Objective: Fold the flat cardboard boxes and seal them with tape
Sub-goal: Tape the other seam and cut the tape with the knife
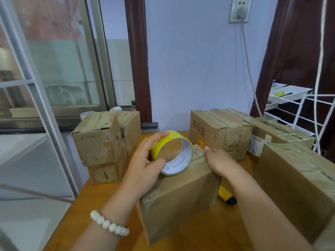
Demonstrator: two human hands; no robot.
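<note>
A folded cardboard box (181, 196) stands in the middle of the wooden table (101, 196), right in front of me. My left hand (145, 165) grips a yellow tape roll (174, 153) that rests on the box's top near its far edge. My right hand (215, 162) lies on the top right edge of the same box, thumb pressing the far end by the roll, fingers curled over the side. A yellow and black utility knife (226, 195) lies on the table just right of the box.
Two stacked closed boxes (103, 142) stand at the left. One closed box (219, 131) is behind, with another (279, 136) further right. A large one (297, 182) fills the near right. A white wire rack (306, 113) and a window frame (45, 105) flank the table.
</note>
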